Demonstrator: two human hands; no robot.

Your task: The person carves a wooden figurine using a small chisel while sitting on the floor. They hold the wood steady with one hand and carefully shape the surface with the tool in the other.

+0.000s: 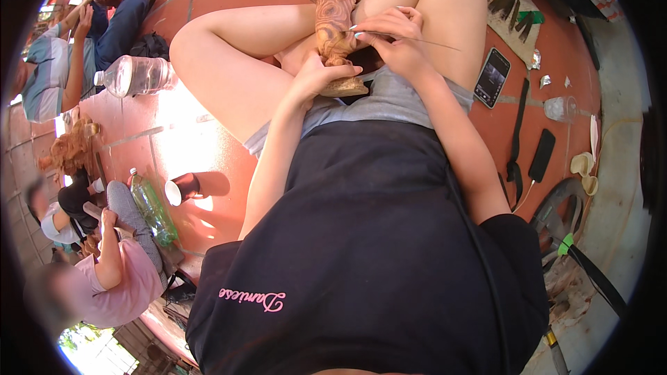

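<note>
A carved wooden piece [334, 26] with swirling grain stands between my bent legs, its top end rough and blocky. Its flat base [345, 87] is near my lap. My left hand [316, 78] is wrapped round the lower part just above the base, thumb stretched across it. In my right hand [396, 37] is a thin file [434, 42], a slim dark rod pinched between thumb and fingers. The file's tip end meets the carved middle of the wood, and its other end sticks out to the right over my thigh.
On the right lie a cloth with several dark hand tools [513, 10], a phone [493, 78], a black power bank [542, 155], a plastic cup [559, 108] and a fan [561, 212]. Leftward are a water jug [142, 76], green bottle [153, 208], paper cup [182, 189] and several seated people.
</note>
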